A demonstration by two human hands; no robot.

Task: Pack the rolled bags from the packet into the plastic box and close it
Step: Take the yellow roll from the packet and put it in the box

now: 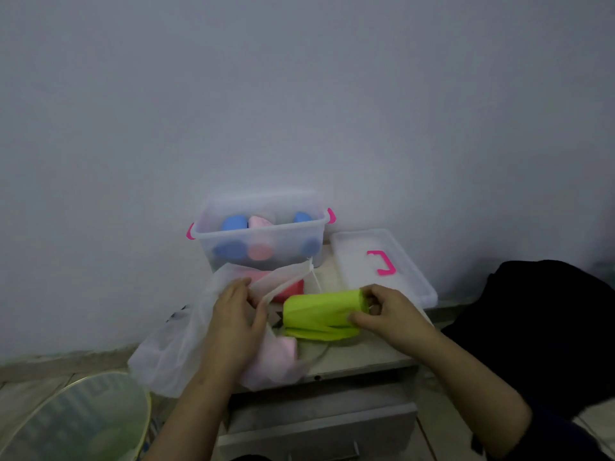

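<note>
A clear plastic box [259,232] with pink side clips stands open against the wall, holding blue rolled bags [234,223] and a pink roll [260,222]. Its clear lid [352,261] with a pink handle lies flat to the right of it. In front lies a translucent white packet [173,344] with pink rolls [283,352] showing through it. My left hand [234,324] grips the packet's open mouth. My right hand [382,314] holds a lime-green rolled bag [316,316] just outside the packet, above the cabinet top.
Everything sits on a small grey drawer cabinet [362,359] against a plain wall. A round glass table [76,417] with a gold rim is at lower left. Dark fabric [545,327] lies to the right of the cabinet.
</note>
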